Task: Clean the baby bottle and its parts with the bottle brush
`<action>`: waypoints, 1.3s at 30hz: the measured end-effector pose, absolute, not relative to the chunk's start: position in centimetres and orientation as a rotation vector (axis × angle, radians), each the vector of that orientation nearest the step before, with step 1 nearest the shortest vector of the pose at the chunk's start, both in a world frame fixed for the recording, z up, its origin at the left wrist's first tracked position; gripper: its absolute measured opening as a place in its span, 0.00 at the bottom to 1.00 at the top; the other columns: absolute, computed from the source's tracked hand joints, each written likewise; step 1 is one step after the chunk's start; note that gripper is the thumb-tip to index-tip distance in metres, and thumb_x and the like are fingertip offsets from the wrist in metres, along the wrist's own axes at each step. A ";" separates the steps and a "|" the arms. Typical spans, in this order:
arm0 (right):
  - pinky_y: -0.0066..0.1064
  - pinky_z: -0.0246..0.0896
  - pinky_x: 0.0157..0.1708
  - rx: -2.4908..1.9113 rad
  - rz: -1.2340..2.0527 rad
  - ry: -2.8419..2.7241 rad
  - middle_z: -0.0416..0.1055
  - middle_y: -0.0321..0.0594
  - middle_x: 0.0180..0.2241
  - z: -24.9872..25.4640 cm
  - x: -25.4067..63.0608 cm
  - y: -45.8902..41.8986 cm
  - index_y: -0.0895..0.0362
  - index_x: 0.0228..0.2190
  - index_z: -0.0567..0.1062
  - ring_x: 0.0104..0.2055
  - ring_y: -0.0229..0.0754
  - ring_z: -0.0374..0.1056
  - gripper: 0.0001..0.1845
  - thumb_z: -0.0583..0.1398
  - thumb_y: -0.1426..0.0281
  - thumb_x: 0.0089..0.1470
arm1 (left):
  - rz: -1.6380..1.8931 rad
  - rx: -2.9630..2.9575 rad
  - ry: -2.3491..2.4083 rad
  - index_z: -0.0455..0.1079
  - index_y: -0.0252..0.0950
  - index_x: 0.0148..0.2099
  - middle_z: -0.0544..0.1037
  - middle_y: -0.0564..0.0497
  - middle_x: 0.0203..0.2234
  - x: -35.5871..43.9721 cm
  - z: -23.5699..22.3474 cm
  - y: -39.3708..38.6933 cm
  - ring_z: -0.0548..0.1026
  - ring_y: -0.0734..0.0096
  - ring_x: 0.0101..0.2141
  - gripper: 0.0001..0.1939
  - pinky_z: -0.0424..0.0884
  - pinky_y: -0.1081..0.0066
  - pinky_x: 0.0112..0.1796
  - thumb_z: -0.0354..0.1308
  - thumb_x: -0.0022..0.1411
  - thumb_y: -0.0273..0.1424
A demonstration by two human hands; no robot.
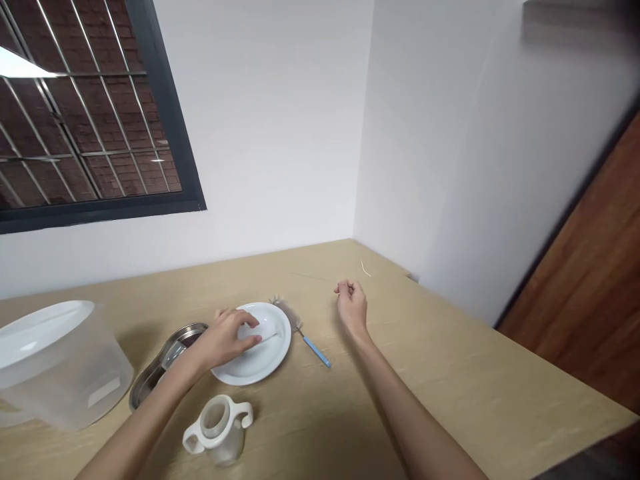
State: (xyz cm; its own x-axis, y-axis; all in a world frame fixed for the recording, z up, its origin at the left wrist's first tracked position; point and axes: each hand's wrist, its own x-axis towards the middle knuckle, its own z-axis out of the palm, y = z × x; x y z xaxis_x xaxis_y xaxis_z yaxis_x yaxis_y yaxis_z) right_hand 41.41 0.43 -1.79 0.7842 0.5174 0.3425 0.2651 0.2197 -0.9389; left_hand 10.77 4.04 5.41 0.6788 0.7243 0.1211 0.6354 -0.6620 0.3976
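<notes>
My left hand [227, 337] reaches over a white plate [265, 357], its fingers curled down onto a thin white straw-like piece [267, 338] lying on the plate. My right hand [351, 303] hovers over the wooden table to the right, fingers closed in a loose pinch; whether they hold anything is too small to see. A small bottle brush [300, 328] with a blue handle lies between the plate and my right hand.
A steel tray [150, 377] lies left of the plate. A clear plastic tub [55, 367] stands at the far left. A two-handled cup [219, 427] sits near the front. A thin white strand [366, 268] lies by the wall corner. The table [475, 387] ends at right.
</notes>
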 end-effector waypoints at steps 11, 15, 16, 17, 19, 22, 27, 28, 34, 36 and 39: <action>0.36 0.61 0.40 -1.355 0.126 -0.615 0.76 0.43 0.30 -1.4 41.4 -0.1 0.53 0.31 0.68 0.36 0.46 0.72 0.16 0.52 0.53 0.56 | 0.221 2.478 1.080 0.80 0.39 0.38 0.84 0.49 0.38 17.0 2.8 8.2 0.79 0.52 0.44 0.19 0.64 0.60 0.52 0.70 0.45 0.44; 0.36 0.62 0.41 -1.336 0.137 -0.603 0.76 0.43 0.30 -1.1 41.4 -0.3 0.53 0.31 0.68 0.36 0.46 0.73 0.16 0.53 0.54 0.56 | 0.260 2.385 1.068 0.81 0.37 0.38 0.84 0.48 0.35 16.8 2.4 8.6 0.80 0.53 0.40 0.20 0.70 0.63 0.45 0.70 0.43 0.43; 0.36 0.63 0.41 -1.330 0.139 -0.601 0.76 0.43 0.30 -1.0 41.4 -0.3 0.53 0.31 0.68 0.36 0.46 0.73 0.16 0.53 0.54 0.56 | 0.287 2.358 1.060 0.81 0.36 0.38 0.84 0.47 0.35 16.6 2.4 8.7 0.80 0.53 0.39 0.21 0.71 0.63 0.44 0.70 0.43 0.43; 0.36 0.63 0.41 -1.322 0.142 -0.598 0.76 0.44 0.30 -1.0 41.4 -0.4 0.53 0.31 0.68 0.36 0.46 0.73 0.16 0.54 0.54 0.56 | 0.323 2.331 1.051 0.80 0.36 0.38 0.84 0.47 0.36 16.2 2.5 8.8 0.80 0.53 0.40 0.20 0.72 0.64 0.43 0.70 0.43 0.42; 0.36 0.64 0.41 -1.298 0.153 -0.593 0.77 0.44 0.30 -0.8 41.4 -0.5 0.54 0.31 0.69 0.36 0.46 0.73 0.17 0.54 0.53 0.56 | 0.416 2.280 1.044 0.80 0.35 0.39 0.84 0.45 0.38 14.9 2.8 8.7 0.80 0.53 0.42 0.20 0.73 0.64 0.44 0.70 0.44 0.42; 0.35 0.68 0.37 -1.245 0.189 -0.597 0.78 0.46 0.30 -0.7 40.8 -0.5 0.55 0.32 0.70 0.34 0.45 0.74 0.18 0.56 0.53 0.56 | 0.565 2.208 1.084 0.78 0.36 0.44 0.83 0.43 0.43 11.8 3.4 8.2 0.79 0.52 0.47 0.23 0.71 0.61 0.50 0.68 0.49 0.45; 0.32 0.69 0.25 -1.146 0.279 -0.669 0.78 0.46 0.32 -0.1 38.9 -1.1 0.57 0.34 0.72 0.32 0.44 0.74 0.21 0.61 0.51 0.53 | 0.984 1.794 1.070 0.75 0.35 0.48 0.80 0.39 0.49 7.0 3.0 6.2 0.77 0.50 0.51 0.27 0.73 0.60 0.48 0.71 0.49 0.46; 0.31 0.69 0.23 -1.123 0.290 -0.685 0.78 0.46 0.33 0.1 38.5 -1.3 0.57 0.34 0.72 0.33 0.45 0.75 0.21 0.62 0.51 0.52 | 1.068 1.708 1.037 0.74 0.36 0.48 0.80 0.39 0.49 6.4 2.7 5.7 0.77 0.50 0.51 0.28 0.73 0.61 0.47 0.72 0.49 0.45; 0.31 0.73 0.23 -1.005 0.280 -0.742 0.77 0.44 0.32 2.8 37.0 -2.0 0.58 0.33 0.70 0.33 0.43 0.75 0.19 0.63 0.53 0.54 | 1.341 1.569 0.930 0.75 0.36 0.46 0.82 0.40 0.46 4.0 2.2 3.6 0.77 0.54 0.49 0.24 0.72 0.64 0.45 0.74 0.49 0.39; 0.30 0.72 0.21 -0.945 0.291 -0.759 0.77 0.44 0.31 4.6 36.1 -1.8 0.59 0.33 0.70 0.30 0.42 0.75 0.19 0.64 0.55 0.54 | 1.367 1.574 0.895 0.76 0.36 0.44 0.83 0.41 0.44 3.3 2.4 3.0 0.78 0.56 0.46 0.22 0.72 0.64 0.45 0.74 0.48 0.38; 0.28 0.69 0.18 -0.859 0.287 -0.824 0.77 0.41 0.29 8.2 33.5 -1.5 0.59 0.32 0.71 0.27 0.40 0.74 0.17 0.66 0.58 0.53 | 1.381 1.561 0.841 0.76 0.35 0.44 0.83 0.41 0.42 2.5 2.7 2.2 0.79 0.56 0.44 0.22 0.72 0.64 0.45 0.74 0.48 0.37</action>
